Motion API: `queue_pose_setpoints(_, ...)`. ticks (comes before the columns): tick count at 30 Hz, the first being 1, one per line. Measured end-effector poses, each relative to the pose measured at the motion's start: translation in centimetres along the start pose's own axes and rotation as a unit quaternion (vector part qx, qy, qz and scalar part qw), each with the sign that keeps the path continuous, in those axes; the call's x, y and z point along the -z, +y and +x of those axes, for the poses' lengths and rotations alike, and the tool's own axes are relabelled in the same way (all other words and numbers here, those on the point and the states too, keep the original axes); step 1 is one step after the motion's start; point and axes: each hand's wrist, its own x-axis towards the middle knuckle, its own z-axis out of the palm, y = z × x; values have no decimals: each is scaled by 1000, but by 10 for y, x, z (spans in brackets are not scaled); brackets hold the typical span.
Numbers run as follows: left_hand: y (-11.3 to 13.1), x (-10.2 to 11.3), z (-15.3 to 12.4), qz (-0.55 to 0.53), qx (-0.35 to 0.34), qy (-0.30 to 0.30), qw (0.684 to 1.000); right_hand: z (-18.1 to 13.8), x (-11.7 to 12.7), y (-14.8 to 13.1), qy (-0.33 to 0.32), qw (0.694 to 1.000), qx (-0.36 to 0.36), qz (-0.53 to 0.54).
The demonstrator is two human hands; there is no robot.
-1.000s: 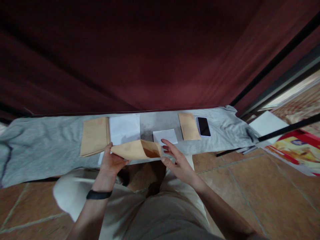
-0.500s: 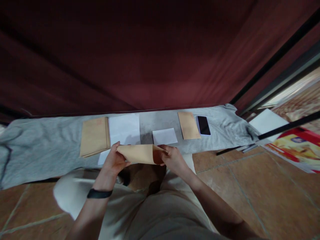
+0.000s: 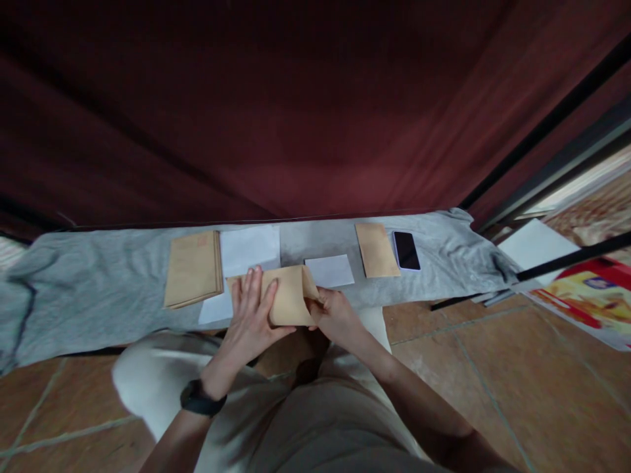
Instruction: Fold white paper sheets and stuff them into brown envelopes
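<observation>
Over the near edge of the grey cloth is a brown paper envelope (image 3: 288, 299), its mouth gaping toward the right. My left hand (image 3: 251, 312) lies flat across its left part, fingers spread on the paper and thumb along the lower edge. At the mouth, my right hand (image 3: 335, 318) pinches the envelope's edge, with some fingertips hidden inside or behind it. Just beyond lies a folded white paper (image 3: 330, 270). Larger white sheets (image 3: 250, 246) are partly under the envelope and left hand.
A stack of brown envelopes (image 3: 193, 269) sits on the grey cloth (image 3: 98, 282) at left. Toward the right lie a single brown envelope (image 3: 377, 249) and a phone (image 3: 407, 250). A dark red curtain (image 3: 296, 131) hangs behind. A red-and-yellow box (image 3: 591, 295) stands at far right.
My left hand has shifted from gripping the envelope's left end to lying flat on top of it. The envelope's mouth gapes wider, and my right hand remains there.
</observation>
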Motion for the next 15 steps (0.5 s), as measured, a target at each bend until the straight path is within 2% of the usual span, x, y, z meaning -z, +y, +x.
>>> queue_pose_setpoints(4, -3, -2, 3, 21, -34, 8, 999, -3, -4, -2, -11, 999, 11, -44)
queue_pose_setpoints(10, -12, 0, 0, 13, -47, 60, 997, 2, 2, 7, 2, 999, -27, 28)
queue_pose_setpoints(15, -29, -4, -2, 26, -14, 3, 1000, 20, -3, 29, 2, 993, -64, 98)
